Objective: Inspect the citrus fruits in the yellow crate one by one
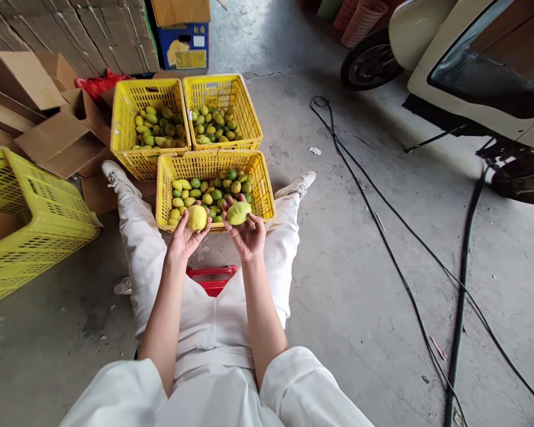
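**Seated handling at ground level**

A grey floor [360, 308] underlies the whole scene. At the upper right stands a pale scooter [420, 35]; beside it, black cables [459, 320] run across the floor. In the centre sits a person in white trousers [280, 261], legs spread. Cardboard boxes [56, 142] lie in a heap at the upper left, behind a lime-yellow crate [48, 219]. Beyond the feet, a rear left crate [149, 163] and a rear right crate [249, 112] stand side by side, each partly filled with fruit. The front crate [213, 155], between the lower legs, contains yellow fruits mainly on the left and greener ones toward the right. Both hands are at its near rim, palms up. The left hand [187, 237], half open, cradles a yellow fruit [197, 217] in curled fingers. The right hand [247, 236], likewise partly open, grips a yellow-green fruit [239, 213] between thumb and fingers.
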{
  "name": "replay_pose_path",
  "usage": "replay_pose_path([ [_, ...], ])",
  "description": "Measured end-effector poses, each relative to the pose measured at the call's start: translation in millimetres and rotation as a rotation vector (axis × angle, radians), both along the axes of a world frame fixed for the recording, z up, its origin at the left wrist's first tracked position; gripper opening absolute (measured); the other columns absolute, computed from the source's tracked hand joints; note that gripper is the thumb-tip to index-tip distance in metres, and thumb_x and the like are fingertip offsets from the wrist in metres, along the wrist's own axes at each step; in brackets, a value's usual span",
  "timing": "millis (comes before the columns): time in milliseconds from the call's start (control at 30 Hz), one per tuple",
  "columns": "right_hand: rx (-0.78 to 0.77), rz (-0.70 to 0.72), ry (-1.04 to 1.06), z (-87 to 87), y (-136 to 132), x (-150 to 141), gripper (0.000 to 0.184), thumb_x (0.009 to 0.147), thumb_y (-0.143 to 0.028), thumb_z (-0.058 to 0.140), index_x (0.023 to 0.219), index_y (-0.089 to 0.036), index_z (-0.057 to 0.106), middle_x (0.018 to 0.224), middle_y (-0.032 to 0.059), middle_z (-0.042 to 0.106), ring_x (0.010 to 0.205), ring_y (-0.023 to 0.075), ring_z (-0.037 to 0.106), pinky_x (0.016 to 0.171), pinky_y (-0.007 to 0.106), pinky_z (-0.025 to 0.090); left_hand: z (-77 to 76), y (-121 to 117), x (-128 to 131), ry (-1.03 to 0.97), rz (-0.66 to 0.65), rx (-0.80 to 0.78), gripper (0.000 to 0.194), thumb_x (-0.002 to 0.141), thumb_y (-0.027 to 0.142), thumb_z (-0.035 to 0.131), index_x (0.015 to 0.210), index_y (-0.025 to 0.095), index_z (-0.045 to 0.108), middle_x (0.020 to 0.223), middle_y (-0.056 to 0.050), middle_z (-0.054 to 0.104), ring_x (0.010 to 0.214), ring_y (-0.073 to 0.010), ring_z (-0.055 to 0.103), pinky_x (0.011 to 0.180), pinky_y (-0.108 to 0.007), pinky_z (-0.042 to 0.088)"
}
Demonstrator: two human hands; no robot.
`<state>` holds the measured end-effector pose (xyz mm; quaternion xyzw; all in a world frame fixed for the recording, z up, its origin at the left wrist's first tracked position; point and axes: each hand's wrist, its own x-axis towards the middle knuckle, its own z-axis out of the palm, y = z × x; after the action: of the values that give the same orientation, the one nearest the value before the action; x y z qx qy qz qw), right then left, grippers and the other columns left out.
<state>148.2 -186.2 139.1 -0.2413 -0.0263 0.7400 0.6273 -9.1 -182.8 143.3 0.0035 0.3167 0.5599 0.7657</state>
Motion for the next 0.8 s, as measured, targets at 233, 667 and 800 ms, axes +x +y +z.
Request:
replay_pose_path([
  [233,-0.018,0.035,0.078,-1.2,-0.7,1.9,0.023,0.079,-0.031,0.068,0.101,-0.027,0.064,0.089,-0.0020,0.065,0.067,0.0077,0.056,0.052,0.012,0.053,-1.1,-2.9,2.7,0.042,-0.125,0.069,0.034,0.077,0.012,0.073,0.108,0.022,0.064,0.092,-0.003,0.062,0.071,-0.0099,0.061,0.050,-0.013,0.047],
  [667,0.030,0.094,0.078,8.0,-1.4,1.4,0.035,0.082,-0.027,0.051,0.115,-0.025,0.063,0.113,0.0047,0.073,0.104,0.0205,0.069,0.079,0.038,0.063,7.6,0.9,-1.4,-0.073,0.076,-0.018,0.029,0.100,0.034,0.044,0.121,0.019,0.057,0.105,-0.010,0.069,0.089,-0.0152,0.069,0.068,-0.020,0.057],
  [800,-0.021,0.085,0.169,7.6,-0.1,2.9,0.028,0.085,-0.029,0.051,0.110,-0.025,0.063,0.107,0.0013,0.073,0.088,0.0121,0.069,0.063,0.019,0.060,6.4,-0.7,-5.5,-0.138,0.116,0.002,0.015,0.096,0.029,0.053,0.105,0.018,0.058,0.087,-0.004,0.062,0.068,-0.0072,0.061,0.051,-0.010,0.047],
])
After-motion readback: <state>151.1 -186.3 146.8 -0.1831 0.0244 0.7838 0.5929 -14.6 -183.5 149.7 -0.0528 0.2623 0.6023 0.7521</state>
